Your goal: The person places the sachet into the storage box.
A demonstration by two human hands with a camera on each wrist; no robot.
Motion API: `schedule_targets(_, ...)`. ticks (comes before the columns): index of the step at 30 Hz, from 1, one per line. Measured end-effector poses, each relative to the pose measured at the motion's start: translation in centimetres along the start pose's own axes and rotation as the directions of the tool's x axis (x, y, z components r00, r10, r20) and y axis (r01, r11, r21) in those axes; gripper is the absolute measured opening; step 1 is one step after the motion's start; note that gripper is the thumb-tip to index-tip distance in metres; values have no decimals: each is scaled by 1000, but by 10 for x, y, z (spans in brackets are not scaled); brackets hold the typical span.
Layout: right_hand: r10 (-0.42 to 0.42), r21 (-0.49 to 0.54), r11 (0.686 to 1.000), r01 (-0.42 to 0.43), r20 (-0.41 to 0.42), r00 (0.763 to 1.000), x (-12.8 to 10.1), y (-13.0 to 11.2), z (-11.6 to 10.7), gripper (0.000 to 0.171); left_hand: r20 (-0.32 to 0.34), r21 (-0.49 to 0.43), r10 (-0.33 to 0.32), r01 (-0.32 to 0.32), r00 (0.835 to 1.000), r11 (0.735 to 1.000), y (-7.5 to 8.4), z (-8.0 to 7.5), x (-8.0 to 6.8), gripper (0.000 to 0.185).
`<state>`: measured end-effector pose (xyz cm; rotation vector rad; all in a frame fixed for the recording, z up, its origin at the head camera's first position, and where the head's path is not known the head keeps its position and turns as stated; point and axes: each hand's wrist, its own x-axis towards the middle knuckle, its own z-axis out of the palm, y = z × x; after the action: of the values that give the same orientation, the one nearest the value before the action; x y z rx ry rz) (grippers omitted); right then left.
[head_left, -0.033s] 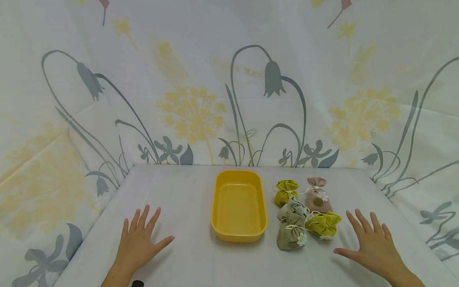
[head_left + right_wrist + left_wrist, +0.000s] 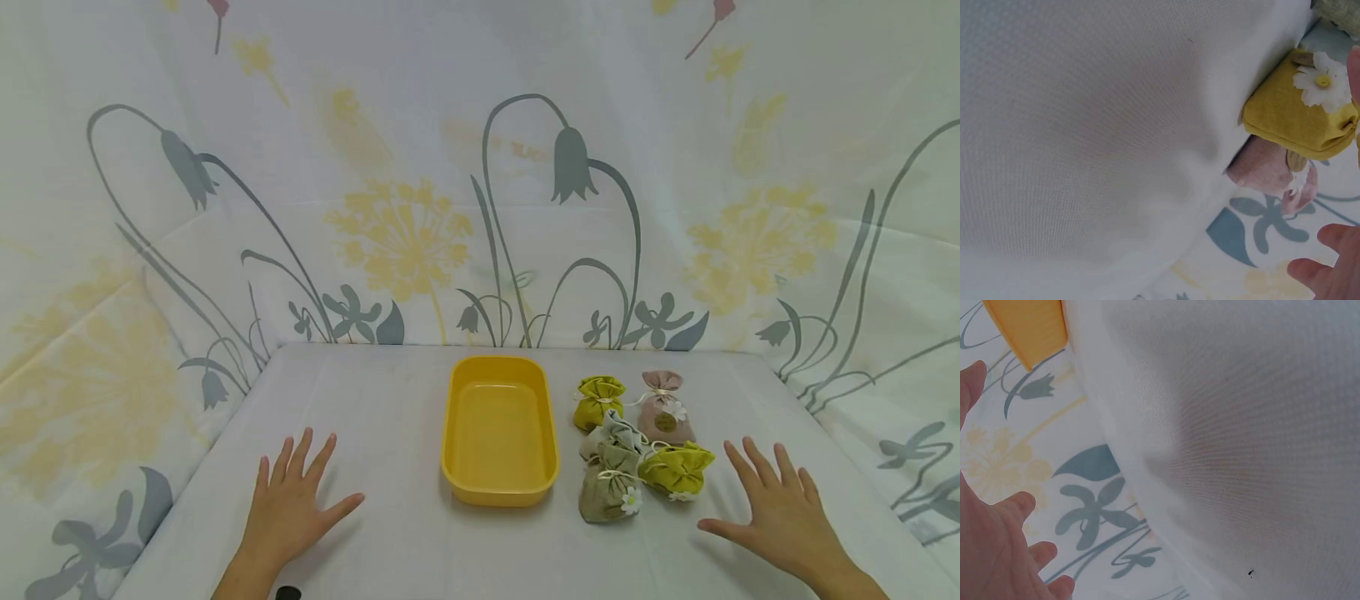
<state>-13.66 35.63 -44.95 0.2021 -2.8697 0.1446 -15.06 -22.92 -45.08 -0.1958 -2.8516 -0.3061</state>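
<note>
Two bare hands are seen laid flat on a desk (image 2: pixel 420 550) covered in white cloth, fingers spread wide and nothing held in either. The left hand (image 2: pixel 288 504) is placed palm down toward the near left of the desk, well apart from a yellow tray (image 2: pixel 459 417) that is set lengthwise at the middle. The right hand (image 2: pixel 780 512) is placed palm down at the near right, its fingers straight and fanned, just beside a cluster of small drawstring pouches. Nearest to it is a yellow-green pouch (image 2: pixel 677 471) trimmed with a white daisy, lying on its side; in the right wrist view the same pouch (image 2: pixel 1300 109) is seen at the edge of the cloth, close to the fingertips (image 2: pixel 1335 237). Touching it on the left is a beige pouch (image 2: pixel 611 487), also marked with a daisy, and behind that a pale grey pouch (image 2: pixel 613 429) is pressed against it. Farther back, a second yellow-green pouch (image 2: pixel 597 402) is stood just beside the tray's right wall, and a pink pouch (image 2: pixel 663 408) tied with a cream ribbon is stood to its right. All five pouches are on the desk, outside the tray. In the left wrist view only a corner of the tray (image 2: pixel 1029 328) and part of the left hand (image 2: pixel 997 550) are shown. The scene is backed by a curtain (image 2: pixel 480 167) printed with grey bellflowers and yellow dandelions.
</note>
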Motion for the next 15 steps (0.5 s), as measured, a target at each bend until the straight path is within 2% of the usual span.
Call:
schedule_targets(9, 1, 4, 1000, -1, -10, 1000, 0, 1, -1, 120, -12, 1, 4, -4, 1000, 1000, 0, -1, -1, 92)
schedule_targets(15, 15, 14, 1000, -15, 14, 1000, 3, -1, -4, 121, -19, 0, 6, -6, 1000, 1000, 1, -1, -1, 92)
